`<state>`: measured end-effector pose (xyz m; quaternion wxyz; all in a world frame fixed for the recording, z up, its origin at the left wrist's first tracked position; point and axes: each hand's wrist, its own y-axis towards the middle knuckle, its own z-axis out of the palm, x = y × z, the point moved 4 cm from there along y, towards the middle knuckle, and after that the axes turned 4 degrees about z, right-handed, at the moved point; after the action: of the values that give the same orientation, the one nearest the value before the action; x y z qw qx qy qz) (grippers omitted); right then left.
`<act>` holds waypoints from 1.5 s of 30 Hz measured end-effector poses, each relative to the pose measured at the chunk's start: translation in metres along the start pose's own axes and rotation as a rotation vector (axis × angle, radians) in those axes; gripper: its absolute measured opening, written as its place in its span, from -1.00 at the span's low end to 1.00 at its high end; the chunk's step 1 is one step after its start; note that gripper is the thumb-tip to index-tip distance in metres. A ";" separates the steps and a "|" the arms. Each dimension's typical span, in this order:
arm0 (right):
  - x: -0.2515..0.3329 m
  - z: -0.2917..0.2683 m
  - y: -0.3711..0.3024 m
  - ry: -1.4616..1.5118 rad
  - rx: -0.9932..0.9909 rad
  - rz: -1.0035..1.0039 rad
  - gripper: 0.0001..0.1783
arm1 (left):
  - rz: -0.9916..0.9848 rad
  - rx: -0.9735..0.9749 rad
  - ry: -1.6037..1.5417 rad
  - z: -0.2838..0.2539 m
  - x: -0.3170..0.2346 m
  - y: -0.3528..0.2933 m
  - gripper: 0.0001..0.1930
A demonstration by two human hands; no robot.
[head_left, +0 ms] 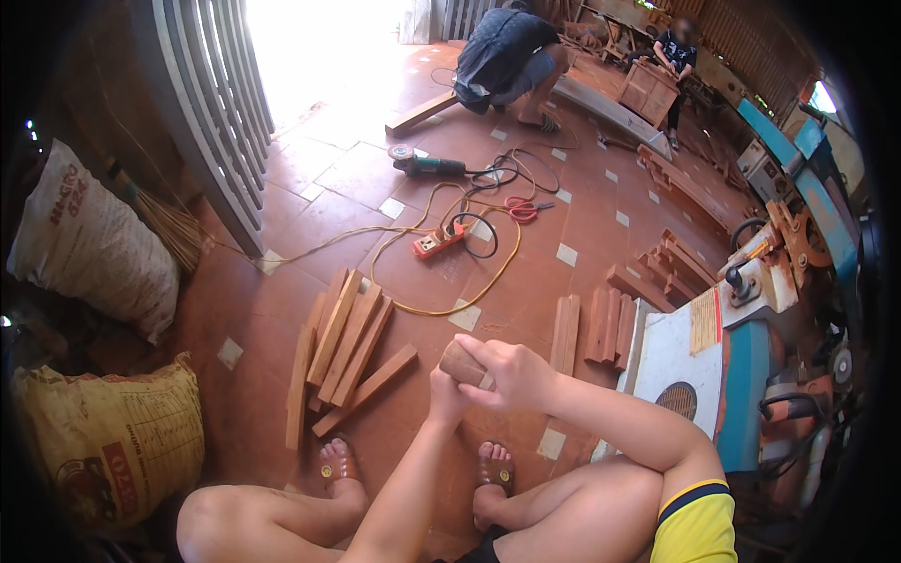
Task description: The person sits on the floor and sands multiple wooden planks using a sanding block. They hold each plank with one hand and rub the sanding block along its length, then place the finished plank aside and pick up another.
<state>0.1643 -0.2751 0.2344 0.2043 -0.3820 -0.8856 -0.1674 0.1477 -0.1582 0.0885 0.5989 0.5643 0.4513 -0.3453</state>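
Between my two hands, held out in front of my knees, is a brown wooden block [462, 363]. Its flat side faces up, and fingers cover much of its length. My left hand [448, 396] is closed around its near left side. My right hand [514, 373] grips it from the right, fingers over the far end. On the floor just beyond, a loose pile of long wooden strips [345, 340] lies to the left of my hands. One separate wooden strip [366, 389] lies slanted across the tiles nearest my left hand.
An angle grinder [427, 163], red-handled scissors [526, 209] and an orange power strip [438, 240] lie among cords ahead. Full sacks [113, 441] stand left. A white and teal machine [680, 366] and more wood strips [610, 324] are right. Two people work farther back.
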 end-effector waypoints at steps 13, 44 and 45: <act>-0.007 -0.002 0.011 -0.086 -0.088 0.011 -0.14 | -0.095 -0.051 -0.065 0.000 -0.012 0.007 -0.69; -0.007 0.001 0.008 -0.116 -0.057 -0.010 -0.10 | -0.068 -0.027 -0.026 0.002 -0.003 -0.001 -0.62; 0.000 0.004 0.004 -0.089 -0.027 -0.030 -0.10 | -0.066 -0.037 -0.051 0.001 0.001 0.000 -0.63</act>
<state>0.1661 -0.2713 0.2318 0.1572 -0.3782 -0.8972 -0.1653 0.1479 -0.1587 0.0872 0.6089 0.5289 0.4605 -0.3708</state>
